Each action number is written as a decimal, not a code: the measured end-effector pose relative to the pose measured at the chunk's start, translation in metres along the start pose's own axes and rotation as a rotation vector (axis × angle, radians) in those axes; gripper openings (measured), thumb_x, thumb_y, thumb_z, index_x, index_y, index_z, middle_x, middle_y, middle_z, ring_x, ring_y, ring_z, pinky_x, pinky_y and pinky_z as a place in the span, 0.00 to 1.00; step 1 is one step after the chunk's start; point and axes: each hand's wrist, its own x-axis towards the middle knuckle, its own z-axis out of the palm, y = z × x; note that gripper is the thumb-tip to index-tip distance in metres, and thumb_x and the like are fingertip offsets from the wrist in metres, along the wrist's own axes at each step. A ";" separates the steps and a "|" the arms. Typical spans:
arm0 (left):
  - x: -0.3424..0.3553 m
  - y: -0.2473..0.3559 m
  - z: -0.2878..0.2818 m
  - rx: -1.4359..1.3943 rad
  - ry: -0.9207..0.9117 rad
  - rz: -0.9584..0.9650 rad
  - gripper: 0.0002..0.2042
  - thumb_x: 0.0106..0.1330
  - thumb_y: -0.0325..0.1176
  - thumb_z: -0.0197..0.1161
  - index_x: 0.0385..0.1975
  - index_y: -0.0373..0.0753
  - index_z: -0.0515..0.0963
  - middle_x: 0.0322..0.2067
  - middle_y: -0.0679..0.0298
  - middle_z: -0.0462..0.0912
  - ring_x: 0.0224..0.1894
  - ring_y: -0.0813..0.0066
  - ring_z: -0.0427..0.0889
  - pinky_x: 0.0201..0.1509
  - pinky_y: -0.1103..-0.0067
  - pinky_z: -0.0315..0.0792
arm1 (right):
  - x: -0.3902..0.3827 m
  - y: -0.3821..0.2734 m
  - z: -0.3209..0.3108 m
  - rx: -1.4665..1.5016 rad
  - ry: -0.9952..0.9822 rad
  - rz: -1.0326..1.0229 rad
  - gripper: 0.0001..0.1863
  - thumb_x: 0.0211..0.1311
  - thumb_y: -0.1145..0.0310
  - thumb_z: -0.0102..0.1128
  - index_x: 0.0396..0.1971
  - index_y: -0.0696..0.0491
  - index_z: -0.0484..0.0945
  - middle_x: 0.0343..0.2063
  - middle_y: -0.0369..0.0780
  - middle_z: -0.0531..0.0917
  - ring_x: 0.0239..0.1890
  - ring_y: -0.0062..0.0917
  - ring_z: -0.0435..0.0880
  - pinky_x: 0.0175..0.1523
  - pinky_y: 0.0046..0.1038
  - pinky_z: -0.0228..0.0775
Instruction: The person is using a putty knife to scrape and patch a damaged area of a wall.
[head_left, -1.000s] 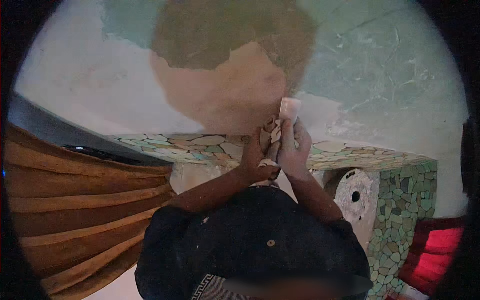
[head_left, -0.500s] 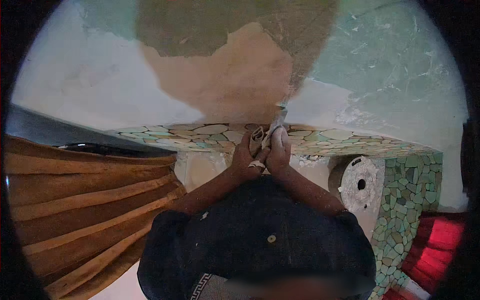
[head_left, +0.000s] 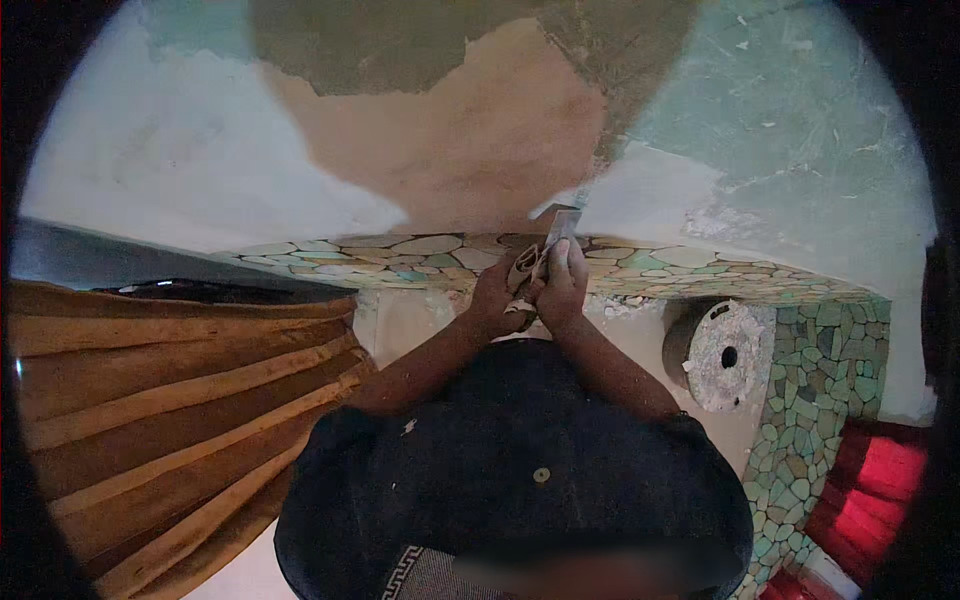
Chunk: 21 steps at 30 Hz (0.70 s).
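In front of my chest my two hands are close together, against the lower part of the wall. My right hand (head_left: 566,290) is closed on a flat metal scraper (head_left: 564,222), its pale blade pointing up toward the wall. A rolled piece of beige sheet (head_left: 524,264), cloth or sandpaper, is in the closed fingers of my left hand (head_left: 490,296). The sheet touches or nearly touches the scraper. My fingers hide the scraper's handle.
Ahead rises a wall (head_left: 450,150) with patchy white and green coating, above a band of stone-pattern tiles (head_left: 700,262). A round drum (head_left: 722,355), crusted white with a central hole, stands at right. Brown curtain (head_left: 180,400) hangs left; red cloth (head_left: 870,480) lies far right.
The scraper and both hands have shifted slightly, with the right hand higher and the blade showing more plainly. The rolled sheet has tilted to the right.
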 end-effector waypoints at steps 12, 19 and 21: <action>0.001 -0.031 0.007 0.137 0.073 0.097 0.34 0.44 0.34 0.66 0.55 0.38 0.64 0.42 0.51 0.78 0.42 0.54 0.80 0.45 0.68 0.72 | 0.002 0.007 0.003 -0.208 0.033 -0.192 0.12 0.69 0.72 0.37 0.29 0.63 0.67 0.26 0.44 0.70 0.25 0.33 0.68 0.31 0.31 0.63; 0.012 -0.035 -0.003 0.029 0.046 0.186 0.33 0.42 0.34 0.66 0.54 0.36 0.65 0.39 0.52 0.79 0.40 0.54 0.80 0.44 0.68 0.73 | 0.007 0.005 0.010 -0.147 0.049 -0.314 0.12 0.69 0.74 0.34 0.36 0.67 0.67 0.28 0.47 0.73 0.25 0.32 0.70 0.29 0.30 0.66; 0.011 -0.028 -0.004 -0.012 0.082 0.232 0.34 0.41 0.35 0.66 0.54 0.36 0.65 0.39 0.52 0.79 0.40 0.55 0.80 0.44 0.68 0.73 | 0.006 0.024 0.006 -0.206 0.052 -0.287 0.13 0.70 0.73 0.34 0.37 0.67 0.68 0.29 0.47 0.73 0.25 0.31 0.71 0.30 0.28 0.66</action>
